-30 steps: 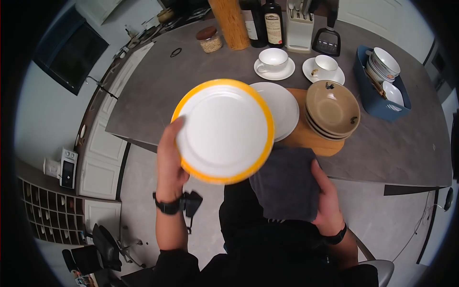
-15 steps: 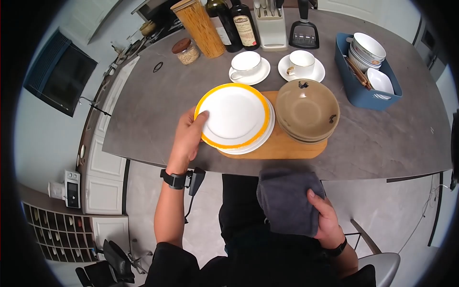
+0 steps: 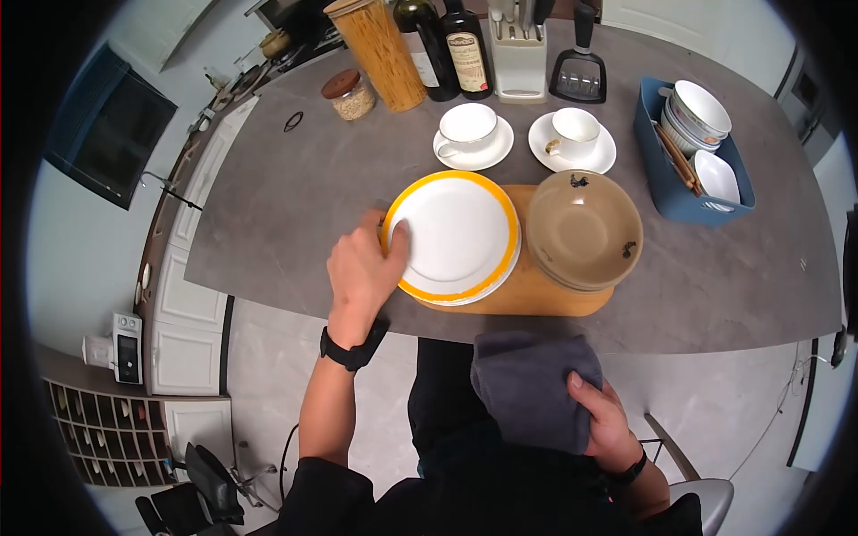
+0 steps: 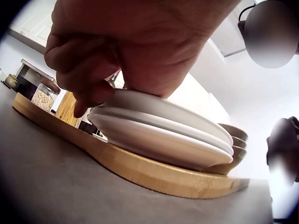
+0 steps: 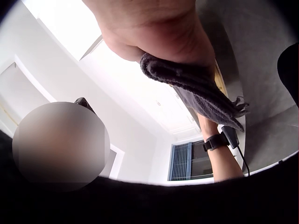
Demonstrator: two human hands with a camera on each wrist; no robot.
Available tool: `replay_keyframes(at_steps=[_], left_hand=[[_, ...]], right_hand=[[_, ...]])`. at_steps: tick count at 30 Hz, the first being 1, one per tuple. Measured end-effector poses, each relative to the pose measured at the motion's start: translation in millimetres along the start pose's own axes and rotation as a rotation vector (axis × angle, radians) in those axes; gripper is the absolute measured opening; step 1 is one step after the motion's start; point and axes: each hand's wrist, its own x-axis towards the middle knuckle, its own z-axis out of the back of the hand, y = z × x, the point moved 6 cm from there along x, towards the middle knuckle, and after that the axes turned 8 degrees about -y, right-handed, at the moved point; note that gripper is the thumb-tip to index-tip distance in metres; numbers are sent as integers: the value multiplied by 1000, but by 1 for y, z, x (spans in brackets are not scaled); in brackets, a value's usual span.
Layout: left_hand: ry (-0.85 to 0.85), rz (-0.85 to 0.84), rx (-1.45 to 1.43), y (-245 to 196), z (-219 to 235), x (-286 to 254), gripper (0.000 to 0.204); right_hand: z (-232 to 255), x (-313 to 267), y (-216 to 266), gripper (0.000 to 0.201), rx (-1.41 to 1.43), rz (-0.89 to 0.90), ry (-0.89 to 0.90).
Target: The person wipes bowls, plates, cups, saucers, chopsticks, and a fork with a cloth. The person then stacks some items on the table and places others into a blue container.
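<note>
At the left rim of a white plate with a yellow border (image 3: pixel 451 237) is my left hand (image 3: pixel 362 268), thumb over the edge and fingers curled down its side. That plate tops a stack of white plates (image 4: pixel 159 140), which sits on a wooden board (image 3: pixel 527 299) in the left wrist view. My right hand (image 3: pixel 608 415) grips a folded dark grey cloth (image 3: pixel 536 384) in front of the table edge, thumb on top. Beside the plates, a stack of brown bowls (image 3: pixel 585 232) rests on the board's right part.
Behind the board stand two white cups (image 3: pixel 467 125) on saucers. A blue bin (image 3: pixel 688 201) with bowls and chopsticks is on the right. Along the back are a jar (image 3: pixel 349 96), a pasta container (image 3: pixel 380 58), bottles (image 3: pixel 466 58) and a knife block (image 3: pixel 520 67).
My left hand has brought the yellow-bordered plate down from in front of me onto the white plate stack. The right hand still holds the cloth, slightly lower.
</note>
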Motion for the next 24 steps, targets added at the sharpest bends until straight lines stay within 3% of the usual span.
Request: replay_keyframes(at_steps=[5, 7, 8, 10, 14, 16, 20, 24], left_hand=[[27, 8, -176, 4, 13, 5, 26], [328, 167, -373, 13, 1, 5, 29], [318, 172, -376, 15, 4, 7, 29], [347, 285, -735, 17, 3, 7, 31], [301, 258, -914, 30, 8, 19, 29], [165, 372, -994, 51, 10, 34, 30], [64, 457, -936, 93, 3, 67, 30], [78, 488, -918, 126, -21, 88, 28]], right_hand=[[-15, 6, 1, 52, -80, -6, -25], [-10, 9, -4, 54, -107, -22, -119], [-12, 10, -4, 54, -117, -22, -114], [-13, 12, -5, 53, -112, -22, -118], [-18, 15, -4, 51, -91, -15, -72], [-24, 15, -1, 50, -122, 22, -62], [-25, 12, -3, 48, -160, -15, -54], [-34, 11, -1, 47, -221, -46, -22]])
